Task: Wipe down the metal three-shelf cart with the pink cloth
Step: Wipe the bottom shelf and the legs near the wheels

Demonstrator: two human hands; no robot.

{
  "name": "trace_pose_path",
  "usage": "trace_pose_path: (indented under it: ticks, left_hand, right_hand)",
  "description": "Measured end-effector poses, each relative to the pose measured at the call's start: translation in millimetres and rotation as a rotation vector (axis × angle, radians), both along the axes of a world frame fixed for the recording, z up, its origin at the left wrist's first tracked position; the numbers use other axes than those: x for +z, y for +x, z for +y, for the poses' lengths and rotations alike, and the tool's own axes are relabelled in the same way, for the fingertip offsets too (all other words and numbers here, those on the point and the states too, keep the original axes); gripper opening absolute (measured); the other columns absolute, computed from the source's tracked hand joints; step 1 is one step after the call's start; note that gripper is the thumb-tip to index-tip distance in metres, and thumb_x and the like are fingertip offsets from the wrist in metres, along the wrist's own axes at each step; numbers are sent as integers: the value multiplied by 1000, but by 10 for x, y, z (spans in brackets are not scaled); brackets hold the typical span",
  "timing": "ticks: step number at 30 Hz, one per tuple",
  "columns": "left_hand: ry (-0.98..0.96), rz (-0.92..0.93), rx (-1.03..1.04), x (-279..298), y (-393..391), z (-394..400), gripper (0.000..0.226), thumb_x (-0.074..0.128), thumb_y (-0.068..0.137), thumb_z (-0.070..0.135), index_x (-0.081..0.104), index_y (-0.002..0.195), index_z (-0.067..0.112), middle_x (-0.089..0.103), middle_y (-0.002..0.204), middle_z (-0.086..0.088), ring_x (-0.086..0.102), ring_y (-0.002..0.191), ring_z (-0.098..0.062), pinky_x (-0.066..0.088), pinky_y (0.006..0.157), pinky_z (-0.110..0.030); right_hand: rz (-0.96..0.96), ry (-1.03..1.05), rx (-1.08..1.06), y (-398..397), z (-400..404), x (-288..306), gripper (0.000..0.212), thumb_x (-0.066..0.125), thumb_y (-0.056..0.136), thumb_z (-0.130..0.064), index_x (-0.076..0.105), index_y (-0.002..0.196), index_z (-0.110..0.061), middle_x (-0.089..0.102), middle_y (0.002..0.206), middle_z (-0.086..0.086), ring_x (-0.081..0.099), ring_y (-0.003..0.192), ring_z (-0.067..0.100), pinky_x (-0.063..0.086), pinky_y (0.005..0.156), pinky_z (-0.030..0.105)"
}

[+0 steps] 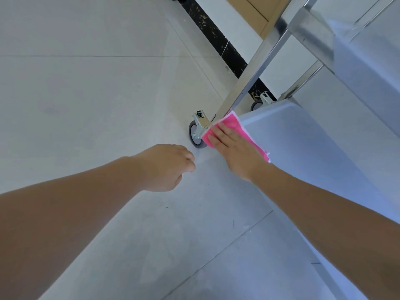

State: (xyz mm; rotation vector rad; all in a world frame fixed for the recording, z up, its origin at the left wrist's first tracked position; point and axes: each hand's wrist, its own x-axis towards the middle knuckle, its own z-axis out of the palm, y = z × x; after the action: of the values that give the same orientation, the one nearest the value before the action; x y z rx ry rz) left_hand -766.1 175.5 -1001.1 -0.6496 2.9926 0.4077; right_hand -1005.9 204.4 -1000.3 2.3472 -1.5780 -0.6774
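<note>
The metal cart [307, 148] fills the right side, seen from above, with its lowest shelf nearest the floor and a higher shelf at the upper right. My right hand [233, 148] lies flat, fingers together, pressing the pink cloth [232, 123] onto the near left corner of the lowest shelf, right at the foot of the slanting upright post [255, 61]. My left hand [166, 167] hovers over the floor to the left of that corner, fingers curled in loosely, holding nothing.
A grey caster wheel [194, 135] with a metal bracket sits under the corner by the cloth; a second caster [258, 103] shows farther back. Pale floor tiles [86, 105] spread to the left. A black skirting strip [216, 37] and a wooden panel [255, 11] run along the wall behind.
</note>
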Motion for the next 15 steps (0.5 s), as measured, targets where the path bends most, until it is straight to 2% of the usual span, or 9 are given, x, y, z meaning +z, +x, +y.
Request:
trace_pose_path:
  ticks: [4, 6, 11, 15]
  left_hand:
    - [6, -7, -22, -115, 24, -23, 38, 34, 91, 18, 47, 126, 26, 42, 136, 12, 35, 125, -11, 36, 99, -28]
    - [2, 12, -43, -178, 17, -46, 37, 35, 91, 18, 48, 124, 25, 44, 134, 12, 37, 123, -12, 37, 98, -29]
    - [77, 83, -122, -381, -170, 4, 37, 37, 89, 16, 52, 122, 23, 47, 132, 11, 39, 121, -12, 35, 94, -25]
    - [128, 69, -200, -463, -383, 50, 36, 39, 91, 16, 51, 124, 22, 47, 134, 10, 39, 123, -13, 35, 97, -27]
  right_hand:
    - [292, -86, 67, 73, -145, -108, 62, 16, 94, -25, -4, 148, -5, -4, 158, 13, -10, 144, 30, -17, 110, 42]
    - [378, -93, 66, 48, -119, -129, 62, 12, 93, -28, -5, 147, -4, -7, 157, 13, -12, 144, 30, -18, 110, 44]
    - [455, -100, 59, 10, -43, -135, 63, 13, 90, -32, 3, 147, -5, -4, 158, 11, -10, 144, 30, -16, 111, 48]
    - [483, -84, -1, -4, 89, -131, 64, 17, 90, -33, 9, 147, -5, -4, 158, 11, -11, 144, 31, -14, 112, 50]
